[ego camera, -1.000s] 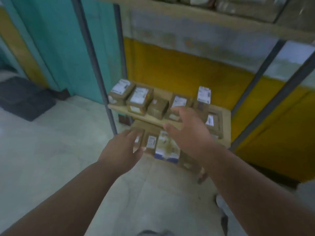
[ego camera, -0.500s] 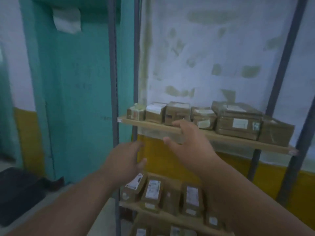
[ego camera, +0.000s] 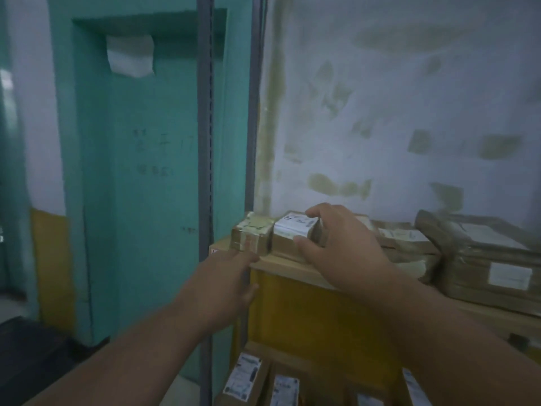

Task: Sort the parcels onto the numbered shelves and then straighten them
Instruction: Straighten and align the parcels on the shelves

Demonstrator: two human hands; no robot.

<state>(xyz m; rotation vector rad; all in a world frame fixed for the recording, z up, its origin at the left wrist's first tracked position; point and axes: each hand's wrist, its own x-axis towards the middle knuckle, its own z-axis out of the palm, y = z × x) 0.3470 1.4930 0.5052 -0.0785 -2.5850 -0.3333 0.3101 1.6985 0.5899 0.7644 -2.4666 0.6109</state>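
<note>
A wooden shelf [ego camera: 281, 266] carries a row of brown taped parcels. At its left end stands a small taped parcel [ego camera: 251, 234]. Beside it sits a parcel with a white label [ego camera: 292, 232], and my right hand [ego camera: 339, 247] rests over it, thumb on its front face and fingers curled over its top and right side. My left hand [ego camera: 225, 282] reaches up with its fingertips at the shelf edge just below the small taped parcel, holding nothing. Further right lie flat parcels [ego camera: 407, 244] and a large wrapped parcel [ego camera: 486, 265].
A grey metal upright [ego camera: 205, 159] frames the rack's left side, with a teal door [ego camera: 146, 171] behind it. A lower shelf holds several labelled parcels [ego camera: 243, 376]. The white stained wall [ego camera: 395, 112] backs the rack. A dark mat [ego camera: 29, 356] lies on the floor at left.
The view rose from the lower shelves to the upper shelf. Both hands moved up and forward; my right hand came onto the white-labelled parcel and my left reached the shelf's left end.
</note>
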